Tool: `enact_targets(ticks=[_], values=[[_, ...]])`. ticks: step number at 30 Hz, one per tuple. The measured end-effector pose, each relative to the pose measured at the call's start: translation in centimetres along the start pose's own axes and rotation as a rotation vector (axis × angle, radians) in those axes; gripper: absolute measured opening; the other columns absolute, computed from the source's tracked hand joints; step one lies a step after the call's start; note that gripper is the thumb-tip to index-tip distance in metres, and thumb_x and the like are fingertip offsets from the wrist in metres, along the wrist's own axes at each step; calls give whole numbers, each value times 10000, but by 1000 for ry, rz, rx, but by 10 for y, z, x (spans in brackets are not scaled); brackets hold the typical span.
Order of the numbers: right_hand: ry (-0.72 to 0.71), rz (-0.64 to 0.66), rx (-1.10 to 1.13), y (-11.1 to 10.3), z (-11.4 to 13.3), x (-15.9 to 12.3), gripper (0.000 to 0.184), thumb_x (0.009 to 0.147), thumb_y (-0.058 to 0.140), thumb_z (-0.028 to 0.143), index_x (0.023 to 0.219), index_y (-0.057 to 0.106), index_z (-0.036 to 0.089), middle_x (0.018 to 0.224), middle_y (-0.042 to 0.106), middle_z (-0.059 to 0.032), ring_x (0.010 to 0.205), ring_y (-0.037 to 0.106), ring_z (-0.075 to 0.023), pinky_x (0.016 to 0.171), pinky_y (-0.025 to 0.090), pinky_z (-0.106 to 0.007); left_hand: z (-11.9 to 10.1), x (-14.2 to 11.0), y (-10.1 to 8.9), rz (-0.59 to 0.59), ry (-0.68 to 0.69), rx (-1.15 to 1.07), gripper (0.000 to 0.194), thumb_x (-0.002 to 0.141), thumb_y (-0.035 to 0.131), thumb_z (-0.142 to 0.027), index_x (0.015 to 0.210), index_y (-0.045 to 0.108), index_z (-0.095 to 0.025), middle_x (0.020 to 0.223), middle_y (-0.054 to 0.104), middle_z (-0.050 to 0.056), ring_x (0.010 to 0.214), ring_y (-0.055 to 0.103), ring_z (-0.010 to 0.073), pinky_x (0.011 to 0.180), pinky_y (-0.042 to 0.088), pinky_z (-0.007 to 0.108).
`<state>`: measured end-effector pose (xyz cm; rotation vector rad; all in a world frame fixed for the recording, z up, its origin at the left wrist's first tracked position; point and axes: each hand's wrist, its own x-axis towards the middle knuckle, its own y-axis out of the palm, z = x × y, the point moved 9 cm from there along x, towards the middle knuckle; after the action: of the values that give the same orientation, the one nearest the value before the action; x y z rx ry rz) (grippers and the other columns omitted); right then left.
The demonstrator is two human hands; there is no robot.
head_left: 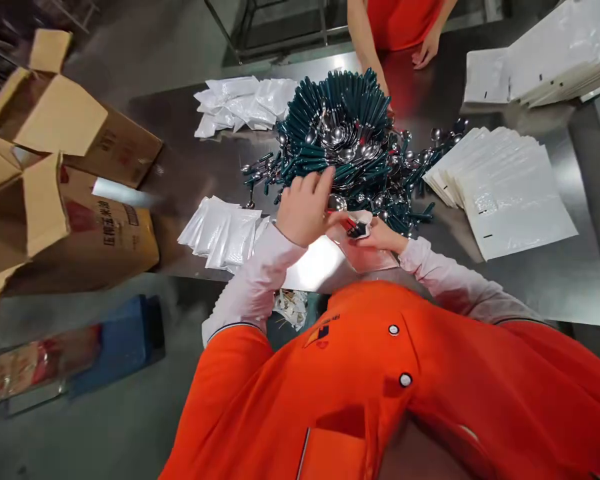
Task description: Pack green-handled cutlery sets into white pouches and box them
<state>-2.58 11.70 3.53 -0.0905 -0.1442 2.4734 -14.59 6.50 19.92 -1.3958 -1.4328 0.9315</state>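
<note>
My left hand (305,205) is closed with bent fingers at the near edge of a big heap of dark green-handled spoons (337,133). Whatever its fingers grip is hidden from above. My right hand (384,236) is closed around a clear and white plastic bag (373,260), which hangs at the table's near side. At the bag's mouth, between my two hands, dark ends (357,230) show; they look like spoon handles. Loose spoons lie just beyond both hands.
Flat white bags (515,187) are fanned at right, with another stack (555,60) behind. Filled white packets (223,233) lie left, more (247,103) farther back. Open cardboard boxes (105,227) stand at far left. A co-worker's arm (365,40) reaches to the heap's far side.
</note>
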Motion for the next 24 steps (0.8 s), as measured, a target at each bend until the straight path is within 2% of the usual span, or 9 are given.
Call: enact_targets(ticks=[2,4,6,9,13,16,19,22,24], values=[[-26,-45,78,1,10,-8,596,604,929,384,1131,742,177,1098,777,-70,1037,708,-277,1040,555,-435,24,4,-1,52,-35,-128,468,986,615,-443,1326,680,-128,1126,723,129,1091,654,266,1020,492,395],[-62,-29,152,9,20,-17,670,621,936,399,1218,725,179,1220,758,-83,1134,698,-291,1125,512,-444,34,5,15,136,2,-282,403,996,602,-436,1223,750,-138,1046,741,101,989,674,224,932,518,335],[-81,4,217,18,23,-27,673,634,935,400,1237,721,192,1259,748,-82,1171,693,-291,1149,499,-452,31,1,39,192,64,-372,345,940,698,-432,1151,796,-177,1034,740,82,987,676,214,936,516,329],[-1,5,279,27,6,-41,661,596,954,388,1190,729,207,1175,774,-74,1106,715,-282,1104,533,-467,16,-12,85,286,109,-385,318,789,867,-364,1070,833,-221,1130,728,86,1116,660,254,1047,486,388],[154,70,314,31,-26,-57,595,599,938,411,1117,748,190,1096,786,-84,1044,723,-283,1038,562,-463,5,-30,136,438,49,-549,555,804,812,-206,1350,715,-203,1259,726,101,1179,664,255,1064,505,366],[149,-22,287,15,-38,-61,583,626,911,440,1136,744,212,1158,772,-78,1089,699,-282,1045,544,-453,23,-31,144,372,-109,-588,607,847,703,-133,1448,630,-169,1174,762,83,1053,704,229,984,546,345],[192,-326,313,-11,-59,-64,526,652,874,519,1058,729,218,1083,773,-75,1030,694,-269,994,550,-451,39,-26,133,187,-215,-417,513,859,631,-78,1359,695,-168,1118,770,92,1016,704,234,969,550,374],[202,-590,448,-22,-81,-67,505,644,841,574,979,697,225,1003,757,-52,945,684,-235,955,550,-429,22,-16,118,-40,-113,-211,307,869,678,-132,1148,788,-196,1151,751,114,1114,665,268,1031,508,434],[202,-624,507,-19,-89,-63,487,633,827,583,935,683,229,928,739,-29,885,668,-215,911,553,-407,0,-9,125,-70,-10,-196,165,890,729,-243,1032,802,-200,1083,749,116,1069,667,259,1001,508,429]])
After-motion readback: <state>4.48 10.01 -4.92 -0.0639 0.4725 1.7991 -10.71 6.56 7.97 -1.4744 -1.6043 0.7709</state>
